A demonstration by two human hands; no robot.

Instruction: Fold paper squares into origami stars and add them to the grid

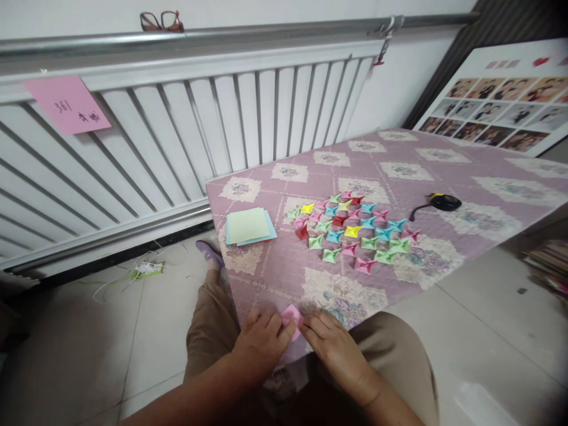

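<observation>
At near table (275,272) edge, my left hand (261,342) and right hand (331,343) both grip pink paper (291,317), fingers pressed on it. Folded paper pieces (352,231) lie beyond, paper stack (248,226) to left.

White radiator (266,112) under 1 metal pipe (275,35); pale tiled floor (155,331).

Tablecloth (275,272): mauve, cream floral patches in a diamond grid. Folded paper pieces (352,231): green, pink, blue, yellow, red. Square paper sheets (248,225): pale yellow-green on light blue.
</observation>
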